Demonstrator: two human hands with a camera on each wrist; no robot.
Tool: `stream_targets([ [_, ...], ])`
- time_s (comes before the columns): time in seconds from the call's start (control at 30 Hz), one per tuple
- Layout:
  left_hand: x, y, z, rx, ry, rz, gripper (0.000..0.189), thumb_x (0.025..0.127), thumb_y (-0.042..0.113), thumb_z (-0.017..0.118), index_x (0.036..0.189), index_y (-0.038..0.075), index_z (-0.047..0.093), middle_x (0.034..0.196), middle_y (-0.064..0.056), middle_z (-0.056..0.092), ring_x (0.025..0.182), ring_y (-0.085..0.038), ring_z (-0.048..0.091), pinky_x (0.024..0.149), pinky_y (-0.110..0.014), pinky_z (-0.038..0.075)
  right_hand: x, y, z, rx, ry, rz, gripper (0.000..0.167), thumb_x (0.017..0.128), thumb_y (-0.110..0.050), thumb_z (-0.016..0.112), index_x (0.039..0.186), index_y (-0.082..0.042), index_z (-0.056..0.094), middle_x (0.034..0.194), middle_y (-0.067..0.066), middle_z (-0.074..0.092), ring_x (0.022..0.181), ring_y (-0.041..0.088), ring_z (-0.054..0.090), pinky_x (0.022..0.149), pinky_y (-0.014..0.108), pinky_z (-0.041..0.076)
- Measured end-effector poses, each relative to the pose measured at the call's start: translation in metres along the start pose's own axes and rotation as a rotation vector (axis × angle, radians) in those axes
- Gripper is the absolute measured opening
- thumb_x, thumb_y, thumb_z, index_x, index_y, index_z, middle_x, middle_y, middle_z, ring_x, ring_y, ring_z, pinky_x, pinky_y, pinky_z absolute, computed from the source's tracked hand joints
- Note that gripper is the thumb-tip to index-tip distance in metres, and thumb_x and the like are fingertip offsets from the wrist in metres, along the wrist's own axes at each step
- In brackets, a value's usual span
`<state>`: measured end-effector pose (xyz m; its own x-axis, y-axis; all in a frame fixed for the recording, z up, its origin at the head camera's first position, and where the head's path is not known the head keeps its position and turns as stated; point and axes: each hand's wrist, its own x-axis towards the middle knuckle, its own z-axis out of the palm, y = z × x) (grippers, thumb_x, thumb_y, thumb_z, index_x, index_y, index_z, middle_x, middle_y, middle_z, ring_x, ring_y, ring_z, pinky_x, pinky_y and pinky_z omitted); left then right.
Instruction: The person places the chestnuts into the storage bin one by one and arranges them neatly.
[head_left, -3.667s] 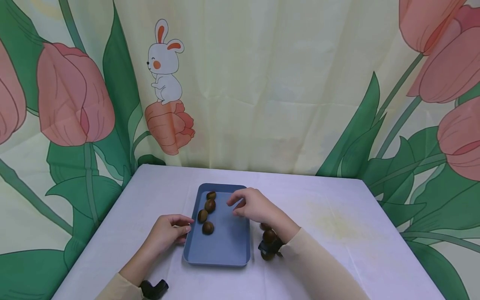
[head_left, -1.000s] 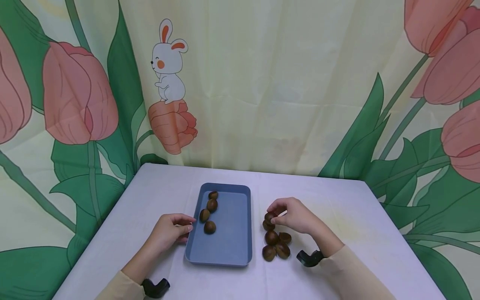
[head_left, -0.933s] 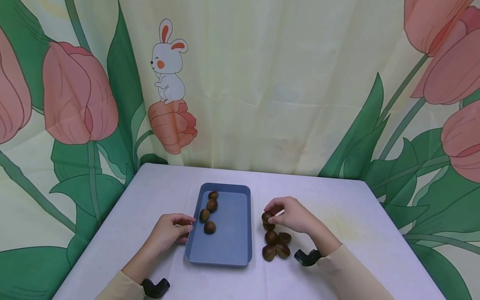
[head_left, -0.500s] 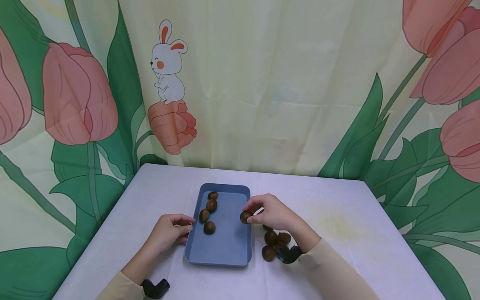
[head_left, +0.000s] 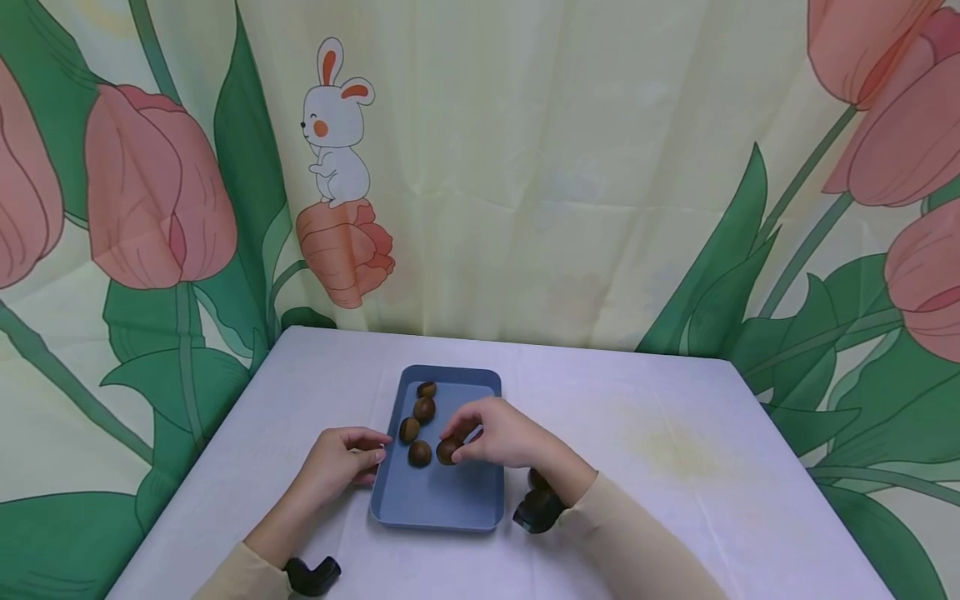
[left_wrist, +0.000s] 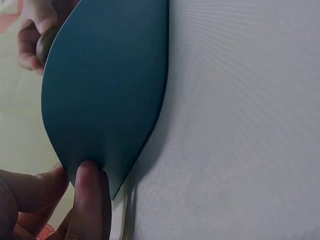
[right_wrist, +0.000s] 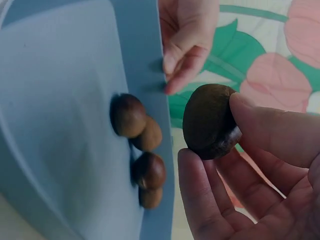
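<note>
My right hand [head_left: 495, 433] pinches a brown chestnut [right_wrist: 206, 122] between thumb and fingers, low over the middle of the blue-grey tray [head_left: 442, 508]. Beside the held chestnut, to its left, lies another chestnut [head_left: 419, 454] in the tray. Several chestnuts form an uneven line up the tray's left side, the farthest chestnut [head_left: 427, 390] being close to the back wall. With its fingertips, my left hand [head_left: 341, 462] holds the tray's left edge; in the left wrist view one finger [left_wrist: 87, 192] lies against the outer wall.
Loose chestnuts [head_left: 537, 480] sit on the white tablecloth [head_left: 675, 517] right of the tray, mostly hidden by my right wrist and its black camera [head_left: 538, 510]. A curtain [head_left: 525, 208] with printed tulips and a rabbit hangs behind the table.
My right hand picked up a chestnut from the group on the cloth and carried it left, over the tray's right wall and beside the nearest chestnut. My left hand stayed at the tray edge.
</note>
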<state>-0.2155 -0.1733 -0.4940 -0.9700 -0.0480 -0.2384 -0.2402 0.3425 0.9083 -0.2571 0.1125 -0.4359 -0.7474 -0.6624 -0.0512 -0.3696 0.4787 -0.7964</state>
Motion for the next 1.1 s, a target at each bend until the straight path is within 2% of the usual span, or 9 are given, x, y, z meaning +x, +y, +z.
stream_targets([
  [0.27,0.0,0.001,0.0,-0.011,-0.002,0.003,0.021,0.097,0.003,0.077,0.117,0.005,0.082,0.112,-0.012,0.077,0.08,-0.016,0.071,0.07,-0.033,0.067,0.012,-0.003,0.018,0.015,-0.058,-0.049,0.024,0.089,-0.005,0.087,0.109,-0.018,0.082,0.1,-0.009,0.081,0.094,0.002,0.073,0.085,0.02,0.063],
  [0.63,-0.001,0.001,0.0,0.004,0.008,-0.015,0.021,0.097,0.004,0.078,0.117,0.007,0.082,0.117,-0.014,0.077,0.083,-0.017,0.071,0.072,-0.032,0.067,0.022,-0.007,0.037,-0.109,-0.107,-0.036,0.024,0.088,-0.007,0.089,0.106,-0.021,0.082,0.094,-0.015,0.078,0.087,-0.004,0.069,0.081,0.016,0.059],
  [0.83,-0.001,0.002,0.0,0.004,0.005,-0.018,0.022,0.097,0.004,0.078,0.118,0.007,0.082,0.12,-0.015,0.077,0.082,-0.017,0.071,0.071,-0.032,0.067,0.024,-0.009,0.041,-0.191,-0.145,-0.057,0.022,0.089,-0.01,0.089,0.105,-0.022,0.082,0.093,-0.017,0.078,0.087,-0.005,0.069,0.083,0.015,0.058],
  [0.97,0.0,0.001,0.0,0.009,0.001,-0.012,0.022,0.097,0.004,0.077,0.119,0.007,0.082,0.121,-0.015,0.077,0.082,-0.017,0.071,0.072,-0.032,0.067,0.026,-0.004,0.047,-0.242,-0.142,-0.062,0.022,0.088,-0.013,0.091,0.104,-0.025,0.082,0.095,-0.019,0.077,0.089,-0.006,0.066,0.087,0.015,0.056],
  [1.1,-0.001,0.001,0.0,0.015,-0.001,-0.006,0.022,0.098,0.004,0.077,0.119,0.007,0.082,0.12,-0.014,0.077,0.082,-0.017,0.071,0.072,-0.032,0.068,0.027,0.001,0.054,-0.238,-0.128,-0.05,0.022,0.087,-0.015,0.091,0.104,-0.026,0.082,0.096,-0.02,0.077,0.09,-0.006,0.065,0.089,0.015,0.055],
])
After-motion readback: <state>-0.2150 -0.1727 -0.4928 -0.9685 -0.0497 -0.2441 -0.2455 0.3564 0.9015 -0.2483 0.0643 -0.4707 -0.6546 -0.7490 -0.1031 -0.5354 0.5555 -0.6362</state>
